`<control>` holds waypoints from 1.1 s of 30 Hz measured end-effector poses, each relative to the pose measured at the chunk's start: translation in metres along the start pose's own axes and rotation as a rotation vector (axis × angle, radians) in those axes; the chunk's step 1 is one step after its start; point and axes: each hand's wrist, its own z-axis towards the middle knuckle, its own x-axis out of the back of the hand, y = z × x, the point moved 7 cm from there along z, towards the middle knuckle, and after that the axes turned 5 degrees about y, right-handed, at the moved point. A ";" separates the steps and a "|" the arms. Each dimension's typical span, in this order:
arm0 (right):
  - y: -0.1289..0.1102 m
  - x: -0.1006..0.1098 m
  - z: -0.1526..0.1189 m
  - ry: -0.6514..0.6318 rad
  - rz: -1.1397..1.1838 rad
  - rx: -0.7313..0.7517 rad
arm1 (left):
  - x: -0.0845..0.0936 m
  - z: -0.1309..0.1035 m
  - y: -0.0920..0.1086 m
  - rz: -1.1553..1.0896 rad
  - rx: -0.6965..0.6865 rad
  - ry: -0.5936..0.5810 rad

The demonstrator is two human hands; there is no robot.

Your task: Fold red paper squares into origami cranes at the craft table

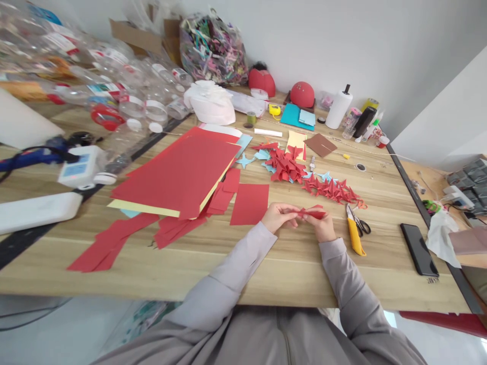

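Observation:
Both hands meet over the table around a small piece of folded red paper (pixel 314 213). My left hand (pixel 279 217) pinches its left end between thumb and fingers. Its right part is gripped by my right hand (pixel 322 226), with a folded edge showing above the fingers. Left of my left hand lies a flat red paper square (pixel 249 204). Beyond my hands is a heap of folded red paper stars (pixel 286 165), and a row of more red stars (pixel 333 188) runs to the right, with some light blue ones among them.
Large red sheets (pixel 178 167) are stacked at left, with cut red strips (pixel 110 241) before them. A yellow-handled cutter (pixel 355 235) and black-handled scissors (pixel 363 226) lie right of my right hand. A phone (pixel 418 248) rests near the right edge. Plastic bottles (pixel 129 101) crowd the far left.

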 end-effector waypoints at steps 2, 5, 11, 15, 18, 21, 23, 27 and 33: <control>0.000 -0.001 0.000 -0.009 -0.007 -0.003 | -0.001 0.000 0.001 0.006 -0.023 0.010; -0.001 -0.002 -0.001 -0.018 -0.050 -0.018 | -0.003 0.000 0.001 0.030 -0.035 0.020; -0.007 -0.004 -0.002 -0.018 -0.065 -0.006 | -0.006 -0.001 0.006 0.087 -0.079 0.004; -0.001 -0.006 -0.002 -0.040 -0.021 -0.013 | -0.004 -0.003 0.011 0.113 -0.104 0.035; 0.004 -0.006 -0.001 -0.033 0.038 -0.027 | -0.004 -0.005 0.015 0.118 -0.169 0.074; 0.006 -0.005 0.000 -0.008 0.094 -0.049 | -0.005 -0.005 0.017 0.107 -0.194 0.080; 0.005 -0.005 -0.001 0.004 0.091 -0.051 | -0.006 -0.005 0.017 0.104 -0.176 0.056; 0.000 -0.006 -0.002 -0.007 0.020 -0.020 | -0.005 -0.003 0.013 0.080 -0.112 0.021; -0.002 -0.007 -0.003 -0.035 0.063 -0.010 | -0.002 0.000 0.004 -0.026 -0.037 0.016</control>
